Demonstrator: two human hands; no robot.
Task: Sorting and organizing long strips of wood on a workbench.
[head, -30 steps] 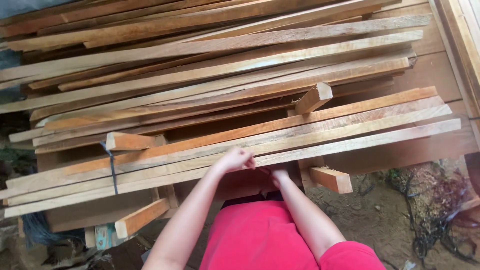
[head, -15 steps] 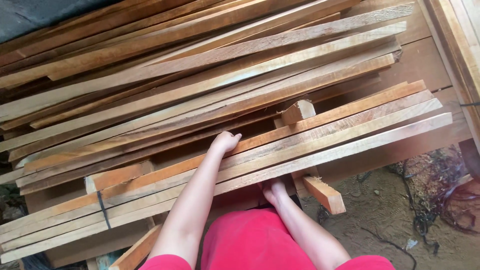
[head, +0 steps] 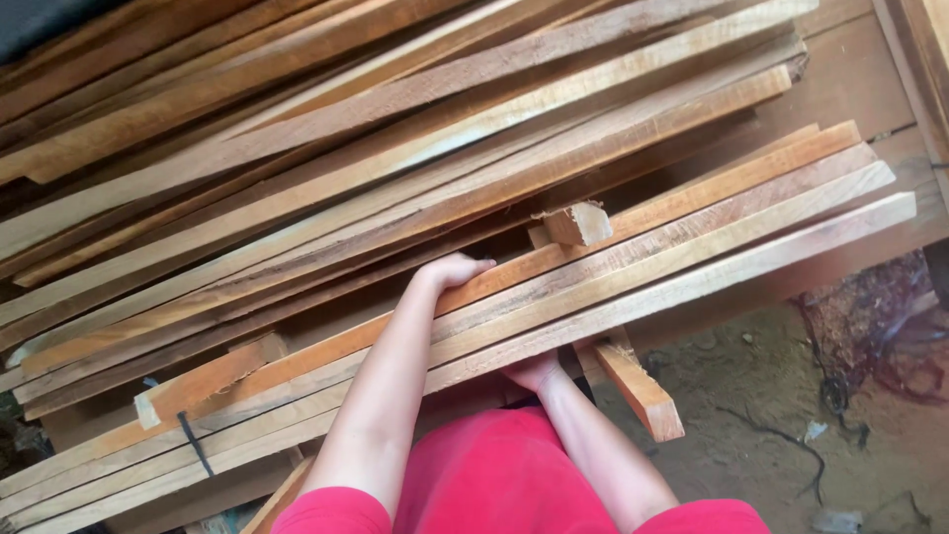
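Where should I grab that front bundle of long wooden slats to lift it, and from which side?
Probably near the middle of the front bundle of slats, from the near long edge. They are long and thin, so an end grip would likely tip them. The left hand reaches over the top, fingers curled over the far edge, and the right hand cups the near edge from beneath; that pinch keeps loose slats together.

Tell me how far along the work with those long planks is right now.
Done: four long planks lie side by side as the front layer on crosspieces. In hand: the left hand grips over the far edge of that layer, and the right hand presses up under its near edge, so the layer is held but not lifted clear. Left: the bigger stack behind lies untouched.
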